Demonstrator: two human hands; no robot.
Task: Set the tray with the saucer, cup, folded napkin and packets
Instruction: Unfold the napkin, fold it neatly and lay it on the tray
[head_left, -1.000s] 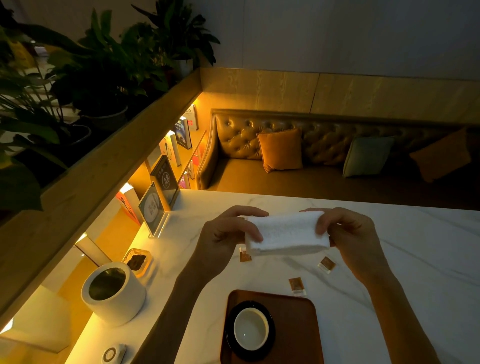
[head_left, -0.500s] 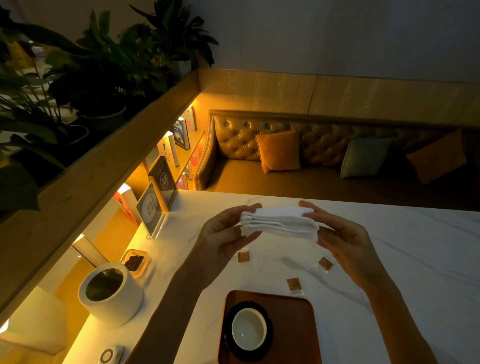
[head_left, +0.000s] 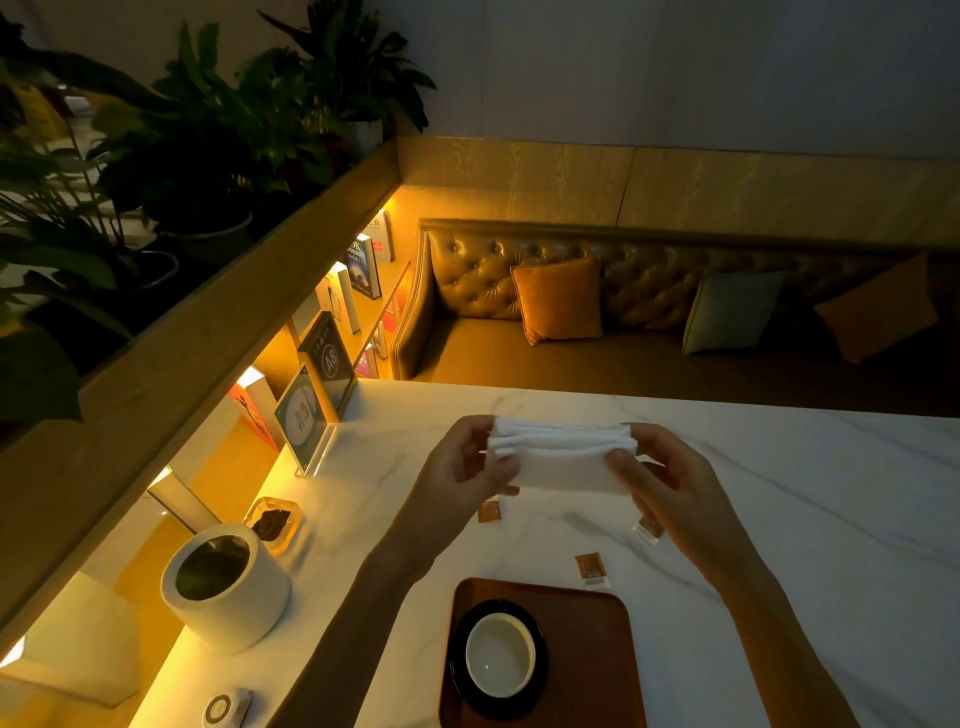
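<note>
A white folded napkin (head_left: 561, 460) is held in the air above the marble bench (head_left: 841, 519), its layered edge turned upward. Its left end is pinched between the thumb and curled fingers of the left hand (head_left: 460, 470), and its right end is pinched likewise by the right hand (head_left: 680, 493). Nearer the person a brown tray (head_left: 592, 654) lies on the bench. On its left part a black saucer (head_left: 541, 675) is set, with a white cup (head_left: 501, 657) upright on it. Three small brown packets are left on the bench beyond the tray: the left packet (head_left: 489, 512) below the left hand, the right packet (head_left: 649, 530) partly hidden by the right hand, and the near packet (head_left: 591, 569) just beside the tray's far edge. At the left a white pot (head_left: 226, 592) is placed near a small dish (head_left: 272, 522) of something dark.
</note>
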